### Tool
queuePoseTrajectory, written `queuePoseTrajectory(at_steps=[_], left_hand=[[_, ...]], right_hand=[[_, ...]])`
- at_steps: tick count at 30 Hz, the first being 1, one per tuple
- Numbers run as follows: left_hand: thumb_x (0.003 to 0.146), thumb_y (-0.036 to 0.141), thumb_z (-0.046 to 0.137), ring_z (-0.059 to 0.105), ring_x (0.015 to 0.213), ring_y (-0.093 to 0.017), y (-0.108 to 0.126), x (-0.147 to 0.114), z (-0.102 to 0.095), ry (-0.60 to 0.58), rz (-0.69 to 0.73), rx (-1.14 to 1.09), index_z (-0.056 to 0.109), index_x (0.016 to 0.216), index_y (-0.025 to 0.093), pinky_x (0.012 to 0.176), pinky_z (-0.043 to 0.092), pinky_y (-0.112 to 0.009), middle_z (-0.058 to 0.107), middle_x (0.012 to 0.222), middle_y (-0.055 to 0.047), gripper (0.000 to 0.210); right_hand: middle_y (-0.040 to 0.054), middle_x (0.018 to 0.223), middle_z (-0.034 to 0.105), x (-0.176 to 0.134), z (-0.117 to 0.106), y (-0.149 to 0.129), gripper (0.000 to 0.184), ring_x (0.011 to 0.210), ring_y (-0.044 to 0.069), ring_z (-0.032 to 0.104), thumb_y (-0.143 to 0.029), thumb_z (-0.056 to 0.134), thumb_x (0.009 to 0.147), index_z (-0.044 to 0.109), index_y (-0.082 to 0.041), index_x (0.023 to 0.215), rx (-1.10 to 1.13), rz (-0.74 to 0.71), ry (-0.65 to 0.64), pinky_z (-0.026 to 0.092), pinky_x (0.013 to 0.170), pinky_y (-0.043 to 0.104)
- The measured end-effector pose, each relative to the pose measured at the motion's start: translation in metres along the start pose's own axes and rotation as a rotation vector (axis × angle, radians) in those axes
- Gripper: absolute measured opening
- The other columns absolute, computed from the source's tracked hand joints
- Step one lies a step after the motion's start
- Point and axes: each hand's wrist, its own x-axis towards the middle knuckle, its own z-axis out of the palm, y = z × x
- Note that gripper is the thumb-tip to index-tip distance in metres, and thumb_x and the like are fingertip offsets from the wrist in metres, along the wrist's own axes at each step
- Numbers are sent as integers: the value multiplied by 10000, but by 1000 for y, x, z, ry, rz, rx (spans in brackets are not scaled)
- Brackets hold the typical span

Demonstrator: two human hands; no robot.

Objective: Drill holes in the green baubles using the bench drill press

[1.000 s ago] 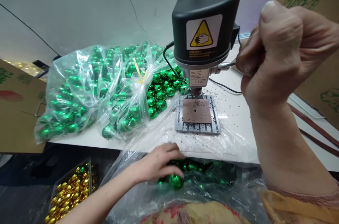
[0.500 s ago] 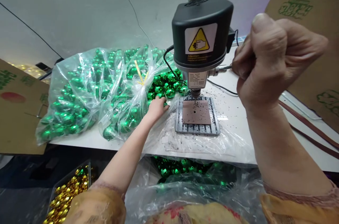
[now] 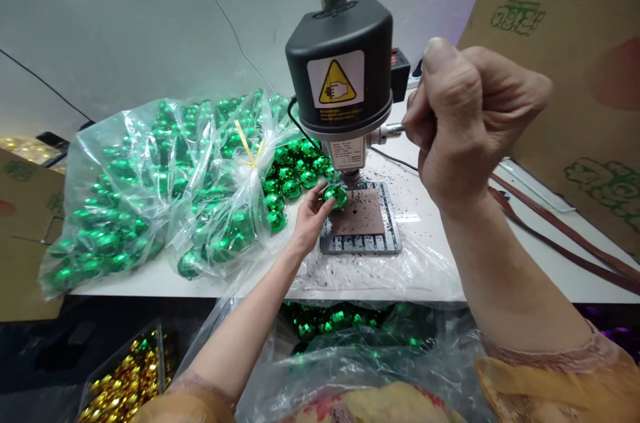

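Between its thumb and fingers my left hand (image 3: pixel 311 217) holds a shiny green faceted ball (image 3: pixel 335 197), just over the left part of the drill press base (image 3: pixel 392 236). A brown board (image 3: pixel 369 216) with a dark hole lies on that base. The black drill press head (image 3: pixel 340 63), with its warning sticker, stands above; the ball partly covers the area under its chuck (image 3: pixel 351 176). My right hand (image 3: pixel 465 123) is closed in a fist around the metal feed handle (image 3: pixel 393 132) at the drill's right side.
Loose green balls (image 3: pixel 291 173) lie behind my left hand. Clear bags of green balls (image 3: pixel 125 189) fill the table's left. Dark shavings dot the tabletop (image 3: pixel 425 236). A cardboard box (image 3: pixel 560 63) and brown straps (image 3: pixel 560 243) are at right. Gold balls (image 3: pixel 125 376) fill a bin below.
My left hand has moved from the loose pile to the drill base and now holds one green ball. My right hand stays on the handle. The view has shifted slightly.
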Motion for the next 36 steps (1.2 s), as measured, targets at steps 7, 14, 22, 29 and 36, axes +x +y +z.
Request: queuePoseTrajectory(at_steps=[7, 14, 22, 29, 36], left_hand=[[805, 501, 783, 682, 1115, -241, -5, 4, 8, -96, 65, 43, 581, 1346, 224, 1000, 539, -394, 693, 1261, -97, 641], [862, 488, 724, 675, 1133, -265, -12, 3, 14, -176, 112, 176, 518, 1414, 226, 996, 543, -431, 660, 1314, -117, 645], [802, 450, 789, 622, 1129, -262, -3, -2, 17, -176, 269, 404, 607, 1274, 214, 1008, 504, -427, 633, 1211, -97, 559], [790, 353, 801, 643, 1101, -261, 2, -9, 25, -209, 189, 379, 564, 1254, 206, 996, 519, -432, 673, 1170, -88, 541], [794, 348, 802, 648, 1114, -263, 2, -9, 26, -206, 183, 377, 550, 1263, 203, 997, 527, -435, 674, 1192, -94, 552]], right_hand=[[-55, 516, 369, -3, 1, 1, 440, 489, 4, 441, -357, 542, 962, 452, -175, 572, -31, -58, -11, 423, 529, 220], [-48, 544, 400, -4, 0, 1, 463, 549, 14, 520, -456, 471, 977, 495, -184, 603, -22, -74, -20, 468, 566, 221], [-50, 518, 408, -3, 1, 2, 445, 541, 30, 516, -386, 557, 950, 460, -184, 566, -52, -40, 2, 470, 563, 241], [-51, 509, 407, -3, 2, 0, 430, 487, 29, 439, -308, 559, 952, 458, -183, 553, -71, -27, 16, 415, 525, 252], [-62, 415, 333, -16, -3, -4, 437, 390, 46, 360, -190, 617, 885, 448, -189, 482, -6, -66, 51, 255, 407, 280]])
